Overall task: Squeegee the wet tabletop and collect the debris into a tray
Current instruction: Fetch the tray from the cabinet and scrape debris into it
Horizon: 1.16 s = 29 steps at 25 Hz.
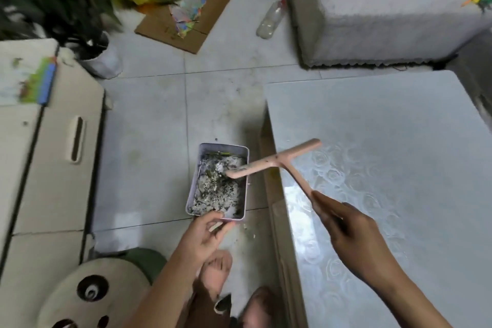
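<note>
Two grips here: left hand (210, 229) pinches the tray (223, 148) by its near rim, just beside the tabletop (386, 141); right hand (354, 226) wraps the squeegee (277, 160) handle; I'd tap the blade clean over it, tray steady.

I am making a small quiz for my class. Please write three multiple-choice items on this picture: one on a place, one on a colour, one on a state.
1. Where is the tray?
A) off the table, beside its edge
B) on the tabletop
C) on the cabinet

2. What colour is the squeegee?
A) blue
B) pink
C) black

3. What is the tray's state?
A) empty
B) upside down
C) holding debris

Answers:
1 A, the left hand holds its near rim beside the table.
2 B, the bar and the handle in the right hand are pink.
3 C, grey bits cover its bottom.
</note>
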Motion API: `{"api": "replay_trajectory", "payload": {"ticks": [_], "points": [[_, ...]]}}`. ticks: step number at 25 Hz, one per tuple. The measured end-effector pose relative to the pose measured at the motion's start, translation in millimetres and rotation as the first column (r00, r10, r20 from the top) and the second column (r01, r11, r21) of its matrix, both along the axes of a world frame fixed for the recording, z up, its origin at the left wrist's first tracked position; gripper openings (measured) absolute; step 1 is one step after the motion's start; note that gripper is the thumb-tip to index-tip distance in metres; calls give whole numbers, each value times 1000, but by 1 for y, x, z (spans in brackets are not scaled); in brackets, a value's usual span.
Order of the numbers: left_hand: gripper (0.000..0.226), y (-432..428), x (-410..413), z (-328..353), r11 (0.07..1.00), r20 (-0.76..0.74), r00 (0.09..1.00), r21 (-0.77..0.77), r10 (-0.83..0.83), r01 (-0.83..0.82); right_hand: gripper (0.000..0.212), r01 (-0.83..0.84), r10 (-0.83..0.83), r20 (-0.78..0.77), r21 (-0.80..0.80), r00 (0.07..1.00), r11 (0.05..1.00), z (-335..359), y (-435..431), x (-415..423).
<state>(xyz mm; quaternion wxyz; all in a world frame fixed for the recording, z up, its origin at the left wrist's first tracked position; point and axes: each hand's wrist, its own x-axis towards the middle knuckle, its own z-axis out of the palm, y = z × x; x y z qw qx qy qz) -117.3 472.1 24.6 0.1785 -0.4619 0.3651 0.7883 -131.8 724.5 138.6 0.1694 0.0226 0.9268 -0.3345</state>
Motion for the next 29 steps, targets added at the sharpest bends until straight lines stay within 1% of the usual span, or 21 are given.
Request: {"api": "replay_trajectory", "payload": {"ticks": [1, 2, 4, 5, 8, 11, 13, 15, 18, 20, 21, 23, 25, 27, 28, 29], "points": [[11, -15, 4, 9, 998, 29, 999, 43, 37, -38, 35, 8, -7, 11, -26, 1000, 1000, 9, -9, 3], [15, -33, 9, 14, 997, 42, 998, 49, 55, -57, 34, 25, -24, 19, -50, 1000, 998, 16, -16, 5], [14, -70, 23, 31, 988, 88, 989, 90, 119, -127, 32, 72, -69, 34, -104, 997, 992, 29, -29, 10], [11, -85, 29, 41, 986, 110, 985, 86, 130, -140, 32, 96, -91, 42, -128, 995, 987, 35, -33, 14], [7, -122, 41, 66, 997, 77, 995, 31, 66, -69, 32, 198, -188, 80, -161, 979, 967, 53, -45, 29], [15, -142, 43, 81, 998, 20, 999, -32, -50, 51, 31, 323, -306, 125, -152, 944, 934, 59, -48, 55], [20, -141, 36, 89, 987, -5, 990, -79, -142, 141, 31, 426, -401, 165, -168, 901, 889, 60, -45, 77], [21, -132, 25, 92, 968, -8, 971, -85, -238, 236, 32, 524, -499, 175, -154, 849, 838, 58, -34, 105], [23, -97, 4, 94, 921, 0, 924, -77, -382, 381, 34, 689, -664, 198, -101, 721, 718, 48, 6, 157], [17, -65, -11, 91, 874, -4, 877, -75, -481, 479, 37, 737, -716, 220, -20, 662, 676, 36, 34, 188], [14, -58, -15, 94, 865, -1, 867, -80, -498, 496, 40, 729, -713, 231, 23, 662, 684, 28, 43, 199], [15, -13, -32, 81, 814, 21, 816, -63, -577, 577, 47, 769, -761, 270, 99, 589, 631, 15, 77, 229], [25, 9, -43, 79, 802, 23, 802, -30, -597, 597, 52, 769, -766, 298, 137, 569, 624, 5, 94, 242], [42, 46, -60, 65, 778, 39, 778, -22, -627, 628, 53, 801, -795, 291, 130, 532, 584, -2, 122, 247], [45, 70, -73, 61, 768, 43, 768, -9, -639, 640, 53, 804, -796, 285, 120, 534, 582, -5, 137, 243], [45, 78, -79, 63, 773, 42, 772, -14, -634, 635, 52, 789, -781, 276, 107, 561, 605, -5, 142, 236]]}}
